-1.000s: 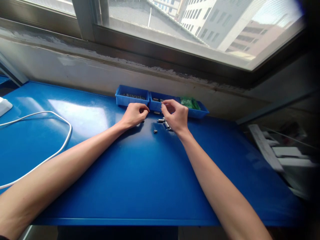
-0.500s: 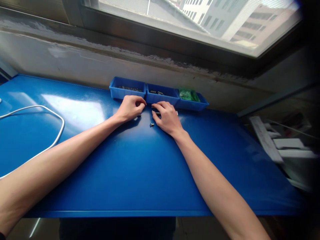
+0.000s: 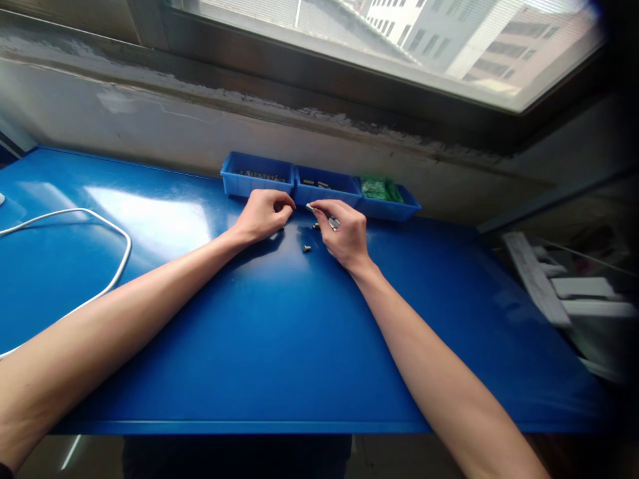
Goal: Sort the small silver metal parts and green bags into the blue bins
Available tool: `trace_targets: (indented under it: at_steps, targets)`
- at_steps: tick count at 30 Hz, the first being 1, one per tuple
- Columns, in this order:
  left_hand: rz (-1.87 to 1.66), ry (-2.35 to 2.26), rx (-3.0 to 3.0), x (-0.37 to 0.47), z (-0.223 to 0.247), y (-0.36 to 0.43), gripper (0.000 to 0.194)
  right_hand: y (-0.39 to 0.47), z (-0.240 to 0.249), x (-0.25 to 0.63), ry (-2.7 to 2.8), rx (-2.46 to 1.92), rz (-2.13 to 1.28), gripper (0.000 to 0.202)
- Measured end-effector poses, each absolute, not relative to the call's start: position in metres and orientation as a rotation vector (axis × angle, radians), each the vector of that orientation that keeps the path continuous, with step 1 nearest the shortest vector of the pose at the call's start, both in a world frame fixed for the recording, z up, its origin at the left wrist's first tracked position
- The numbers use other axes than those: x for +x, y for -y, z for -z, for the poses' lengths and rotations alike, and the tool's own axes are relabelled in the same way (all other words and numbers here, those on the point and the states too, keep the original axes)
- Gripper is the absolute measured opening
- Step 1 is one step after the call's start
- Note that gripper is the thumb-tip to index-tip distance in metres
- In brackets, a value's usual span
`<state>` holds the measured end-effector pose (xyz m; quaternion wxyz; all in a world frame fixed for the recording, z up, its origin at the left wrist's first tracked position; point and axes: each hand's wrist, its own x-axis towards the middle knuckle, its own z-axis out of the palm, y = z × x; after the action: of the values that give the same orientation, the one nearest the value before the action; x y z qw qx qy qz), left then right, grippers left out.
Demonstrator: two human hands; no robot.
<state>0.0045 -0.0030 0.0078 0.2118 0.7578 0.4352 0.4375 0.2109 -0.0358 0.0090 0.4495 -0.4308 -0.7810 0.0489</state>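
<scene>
My left hand (image 3: 263,214) is closed in a pinch in front of the left and middle bins; whatever is between its fingertips is hidden. Opposite it, my right hand (image 3: 344,231) pinches a small pale metal piece (image 3: 310,207) between thumb and fingers, just above the table. More small metal pieces (image 3: 335,224) lie beneath the right hand, partly covered by it. On the blue table (image 3: 279,346), between and slightly nearer than the hands, rests a short bolt-like part (image 3: 306,249). A dark small part (image 3: 282,229) shows just under the left hand.
Three joined blue bins stand along the wall: the left bin (image 3: 255,185) holds many small metal parts, the middle bin (image 3: 324,193) a few metal pieces, the right bin (image 3: 394,209) a green plastic bag (image 3: 380,188). A white cable (image 3: 120,263) curves across the table's left side.
My right hand has closed on a small metal piece and lifted it slightly off the table. The left hand stays almost where it was, still pinched.
</scene>
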Motion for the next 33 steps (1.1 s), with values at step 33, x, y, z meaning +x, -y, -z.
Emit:
trace_targets:
  at_steps: [33]
  targets:
    - [-1.133, -1.135, 2.232, 0.002, -0.006, 0.001, 0.029, 0.042, -0.019, 0.234, 2.275, -1.201, 0.001, 0.016]
